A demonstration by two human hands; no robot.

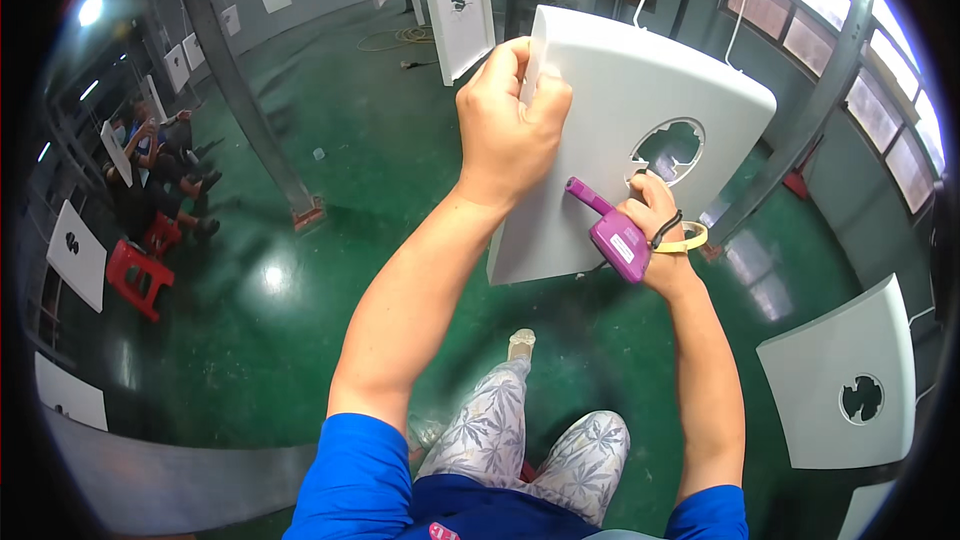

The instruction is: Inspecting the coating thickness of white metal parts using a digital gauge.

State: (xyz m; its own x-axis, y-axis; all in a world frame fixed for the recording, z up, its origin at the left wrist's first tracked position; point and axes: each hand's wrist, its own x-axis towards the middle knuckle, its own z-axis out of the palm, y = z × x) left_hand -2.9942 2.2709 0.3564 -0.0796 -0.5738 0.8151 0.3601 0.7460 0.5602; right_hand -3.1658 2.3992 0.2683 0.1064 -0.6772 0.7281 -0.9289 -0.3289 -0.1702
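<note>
A large white panel (600, 100) with curved edges hangs in front of me on thin white wires, slightly tilted. My left hand (510, 125) is closed on its upper left edge, thumb on the front face, other fingertips partly hidden. The panel has a round hole (668, 150) with a notched inner rim. My right hand (655, 230) is closed at the lower rim of this hole, with a finger reaching to it. In that hand is a purple handheld device (620, 240) with a short rod and black strap. A yellow band (685, 240) rings my right wrist.
Similar white panels hang behind (460, 20), at the lower right (840, 390) and along the left. Steel posts (245, 90) stand to either side. Red stools (140, 275) and seated people (150, 150) are at left. A yellow hose (400, 37) lies on the green floor.
</note>
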